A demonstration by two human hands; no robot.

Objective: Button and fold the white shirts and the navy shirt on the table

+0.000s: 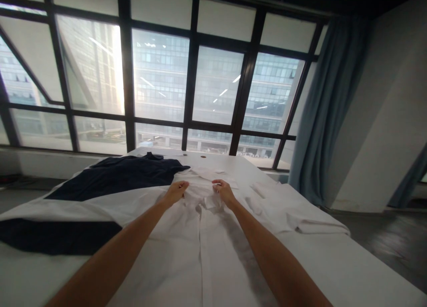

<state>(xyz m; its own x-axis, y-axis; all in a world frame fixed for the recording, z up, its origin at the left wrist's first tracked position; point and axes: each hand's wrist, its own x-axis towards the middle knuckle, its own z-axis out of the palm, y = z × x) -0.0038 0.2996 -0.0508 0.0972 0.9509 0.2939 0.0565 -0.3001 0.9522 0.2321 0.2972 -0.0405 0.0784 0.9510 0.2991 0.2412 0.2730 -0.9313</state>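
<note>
A white shirt [180, 249] lies spread over the table, its front opening running down the middle and its collar end away from me. My left hand [177, 192] pinches the white cloth left of the collar area. On the other side, my right hand [223, 191] has its fingers closed at the cloth by the collar. A gap of cloth separates the two hands. Dark navy cloth [123, 178] lies to the left, with a white sleeve crossing in front of it.
More white cloth [300, 213] lies folded at the right of the white table [373, 271]. Two small round objects sit near the far edge, one of them brown [203, 156]. Beyond are windows and a blue curtain [327, 111].
</note>
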